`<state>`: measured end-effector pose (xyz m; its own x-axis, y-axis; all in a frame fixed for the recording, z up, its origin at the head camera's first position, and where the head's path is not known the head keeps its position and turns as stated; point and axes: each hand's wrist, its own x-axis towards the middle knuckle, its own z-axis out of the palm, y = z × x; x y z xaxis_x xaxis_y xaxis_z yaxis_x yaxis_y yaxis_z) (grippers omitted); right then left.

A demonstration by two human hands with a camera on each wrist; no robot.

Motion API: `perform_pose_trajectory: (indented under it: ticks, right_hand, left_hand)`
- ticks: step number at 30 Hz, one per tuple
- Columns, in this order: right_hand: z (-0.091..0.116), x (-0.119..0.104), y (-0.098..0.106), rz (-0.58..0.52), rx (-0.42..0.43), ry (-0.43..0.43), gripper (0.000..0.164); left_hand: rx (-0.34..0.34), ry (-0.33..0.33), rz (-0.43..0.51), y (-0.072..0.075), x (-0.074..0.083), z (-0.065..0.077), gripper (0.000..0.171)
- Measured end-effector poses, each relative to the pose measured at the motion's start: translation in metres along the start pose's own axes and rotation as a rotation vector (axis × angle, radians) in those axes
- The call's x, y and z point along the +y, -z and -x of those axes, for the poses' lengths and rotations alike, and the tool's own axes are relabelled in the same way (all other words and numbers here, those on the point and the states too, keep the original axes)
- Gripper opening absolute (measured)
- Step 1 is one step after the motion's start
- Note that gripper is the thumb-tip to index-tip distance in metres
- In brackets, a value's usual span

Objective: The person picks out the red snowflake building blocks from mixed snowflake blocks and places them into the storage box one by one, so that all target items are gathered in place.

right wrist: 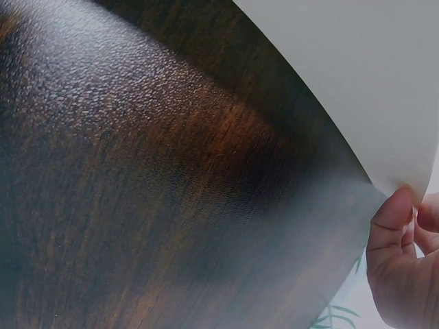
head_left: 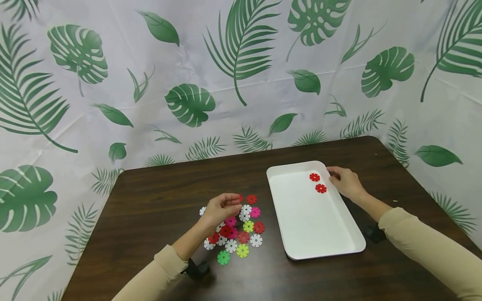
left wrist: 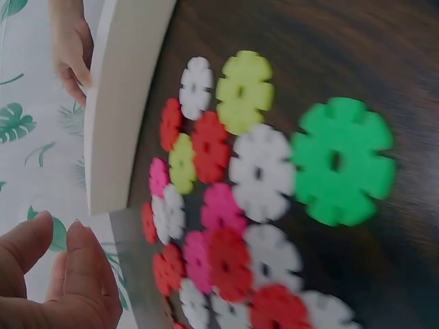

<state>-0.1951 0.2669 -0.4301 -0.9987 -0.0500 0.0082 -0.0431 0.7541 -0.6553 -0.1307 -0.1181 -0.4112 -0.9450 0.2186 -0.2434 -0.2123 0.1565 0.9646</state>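
Observation:
My left hand (head_left: 222, 209) is held over a loose pile of notched plastic discs in the head view. In the left wrist view its thumb and fingers (left wrist: 82, 267) are apart with nothing between them. Near it lie a green disc (head_left: 224, 257), a yellow disc (head_left: 242, 250), a pink disc (head_left: 255, 212), a white disc (head_left: 256, 240) and a red disc (head_left: 259, 227). My right hand (head_left: 347, 182) pinches the right rim of a white tray (head_left: 312, 225) near its far corner. Inside the tray, close to that hand, are two red discs, one (head_left: 314, 177) behind the other (head_left: 321, 188).
Both the tray and the discs are on a dark wooden table (head_left: 158, 192). Behind its far edge hangs a white cloth (head_left: 233, 117) printed with green leaves. A black wrist device (head_left: 197, 269) is on the left forearm, and another (head_left: 374, 233) is on the right.

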Motion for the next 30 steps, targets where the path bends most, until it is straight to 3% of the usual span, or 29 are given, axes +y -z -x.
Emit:
perform_pose_trajectory:
  ticks: [16, 30]
  right_hand:
    - [-0.001, 0.003, -0.001, 0.002, -0.005, 0.001, 0.04]
    - [-0.003, 0.004, -0.001, 0.007, -0.01, 0.0, 0.04]
  left_hand:
    - [0.103, 0.05, -0.03, 0.036, -0.031, 0.037, 0.039]
    - [0.145, 0.008, -0.133, 0.044, -0.045, 0.052, 0.036]
